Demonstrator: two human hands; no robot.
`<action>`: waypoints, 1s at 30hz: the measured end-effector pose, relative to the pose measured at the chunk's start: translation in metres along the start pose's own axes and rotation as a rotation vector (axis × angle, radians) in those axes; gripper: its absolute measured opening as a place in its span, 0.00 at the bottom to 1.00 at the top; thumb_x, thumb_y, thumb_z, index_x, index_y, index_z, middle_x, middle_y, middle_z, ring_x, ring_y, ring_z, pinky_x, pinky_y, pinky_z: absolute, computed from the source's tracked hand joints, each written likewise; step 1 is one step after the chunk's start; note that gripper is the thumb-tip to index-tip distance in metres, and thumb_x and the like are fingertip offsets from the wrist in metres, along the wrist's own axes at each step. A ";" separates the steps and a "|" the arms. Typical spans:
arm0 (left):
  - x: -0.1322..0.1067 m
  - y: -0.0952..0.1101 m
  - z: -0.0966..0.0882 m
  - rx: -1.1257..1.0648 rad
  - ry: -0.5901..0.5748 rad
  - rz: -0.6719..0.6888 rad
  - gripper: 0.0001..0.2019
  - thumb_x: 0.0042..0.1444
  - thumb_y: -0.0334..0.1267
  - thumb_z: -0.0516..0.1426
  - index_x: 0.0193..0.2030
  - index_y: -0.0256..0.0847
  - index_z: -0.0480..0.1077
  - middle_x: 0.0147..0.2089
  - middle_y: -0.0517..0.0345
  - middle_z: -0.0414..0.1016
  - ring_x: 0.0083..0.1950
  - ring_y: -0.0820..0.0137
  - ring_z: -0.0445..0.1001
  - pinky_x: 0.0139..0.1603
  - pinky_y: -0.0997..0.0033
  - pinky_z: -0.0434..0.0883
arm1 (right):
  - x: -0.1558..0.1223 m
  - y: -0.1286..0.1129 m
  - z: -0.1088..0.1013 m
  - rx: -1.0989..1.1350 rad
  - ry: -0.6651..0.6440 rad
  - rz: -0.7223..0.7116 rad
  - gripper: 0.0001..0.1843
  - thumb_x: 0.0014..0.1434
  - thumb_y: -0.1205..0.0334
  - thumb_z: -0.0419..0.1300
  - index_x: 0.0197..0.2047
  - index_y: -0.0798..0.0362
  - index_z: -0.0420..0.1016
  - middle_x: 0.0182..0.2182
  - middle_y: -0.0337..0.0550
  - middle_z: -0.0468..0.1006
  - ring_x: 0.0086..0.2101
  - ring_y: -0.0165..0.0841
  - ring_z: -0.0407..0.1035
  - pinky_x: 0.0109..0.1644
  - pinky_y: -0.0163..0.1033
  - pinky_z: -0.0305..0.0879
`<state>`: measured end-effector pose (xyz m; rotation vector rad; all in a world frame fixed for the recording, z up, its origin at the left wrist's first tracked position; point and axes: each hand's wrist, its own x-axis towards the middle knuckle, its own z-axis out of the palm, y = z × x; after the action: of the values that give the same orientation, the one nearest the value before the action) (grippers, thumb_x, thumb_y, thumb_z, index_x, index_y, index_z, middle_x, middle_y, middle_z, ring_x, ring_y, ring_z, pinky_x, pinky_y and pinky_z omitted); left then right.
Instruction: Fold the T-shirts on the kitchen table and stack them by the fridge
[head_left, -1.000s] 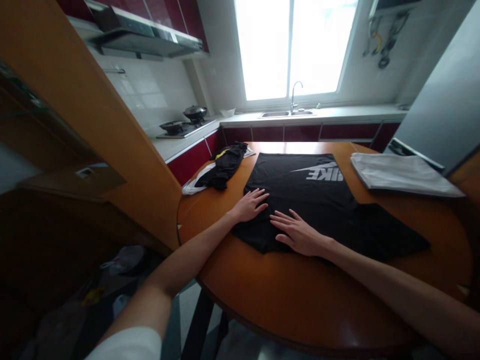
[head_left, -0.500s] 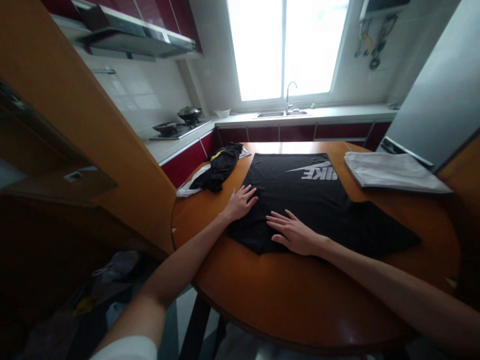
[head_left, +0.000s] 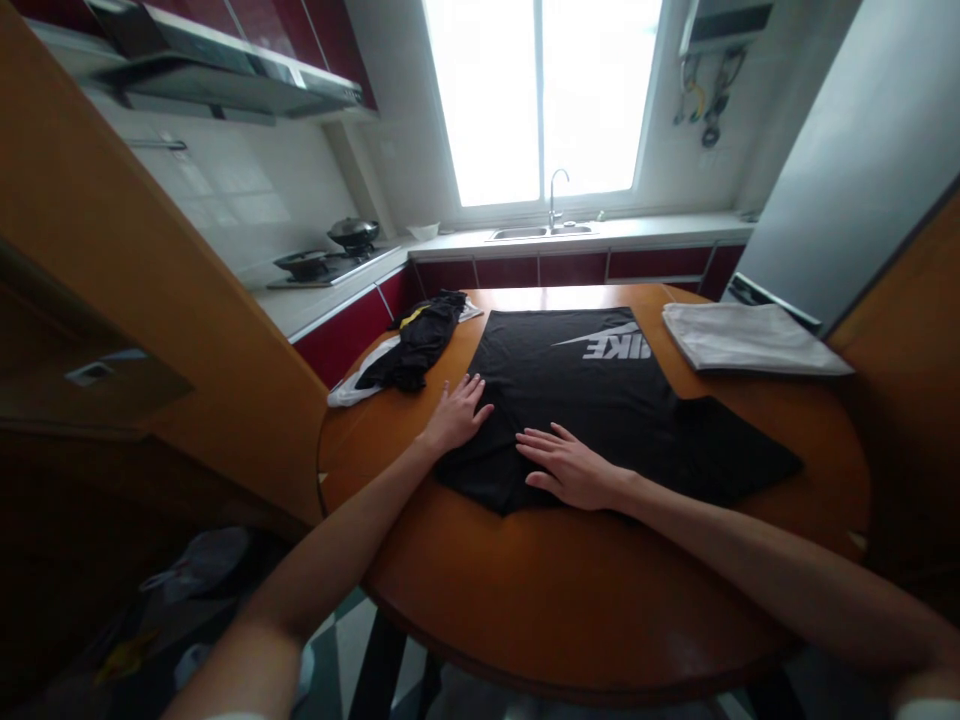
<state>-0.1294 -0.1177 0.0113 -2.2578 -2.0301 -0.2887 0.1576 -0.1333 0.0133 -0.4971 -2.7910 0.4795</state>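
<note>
The left hand [head_left: 456, 415] lies palm down, fingers spread, across the black shirt's [head_left: 577, 400] nine-o'clock edge; the right hand [head_left: 570, 470] rests flat on its near part toward six, fingers slightly apart; the round wooden table [head_left: 570, 600] carries everything; the black shirt is laid out from its middle toward twelve, one corner pointing to three; the folded white cloth [head_left: 750, 338] sits at two; the rumpled dark clothes [head_left: 420, 345] lie at ten; the pale print [head_left: 616, 346] is near the shirt's twelve-o'clock end.
</note>
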 end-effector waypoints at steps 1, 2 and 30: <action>0.000 0.003 0.000 -0.001 0.031 0.033 0.29 0.71 0.50 0.44 0.73 0.40 0.57 0.76 0.48 0.53 0.78 0.57 0.47 0.75 0.42 0.43 | 0.000 0.000 0.000 0.003 -0.001 0.000 0.32 0.73 0.43 0.45 0.71 0.52 0.63 0.71 0.52 0.59 0.71 0.41 0.49 0.74 0.59 0.40; 0.000 0.006 0.001 -0.009 0.051 0.059 0.29 0.71 0.50 0.44 0.73 0.39 0.57 0.76 0.47 0.54 0.77 0.57 0.48 0.76 0.45 0.45 | 0.000 0.000 0.001 0.007 -0.001 0.000 0.32 0.73 0.43 0.45 0.70 0.52 0.63 0.70 0.52 0.59 0.70 0.41 0.49 0.74 0.59 0.40; -0.011 0.030 0.012 -0.097 -0.162 0.144 0.38 0.69 0.60 0.44 0.76 0.36 0.50 0.78 0.42 0.41 0.78 0.49 0.39 0.74 0.44 0.46 | -0.003 0.000 -0.021 -0.015 0.300 0.016 0.22 0.72 0.51 0.50 0.61 0.51 0.75 0.61 0.51 0.73 0.64 0.41 0.62 0.69 0.51 0.57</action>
<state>-0.0993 -0.1290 -0.0013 -2.5488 -1.9510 -0.2031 0.1669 -0.1283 0.0318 -0.5461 -2.5066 0.3545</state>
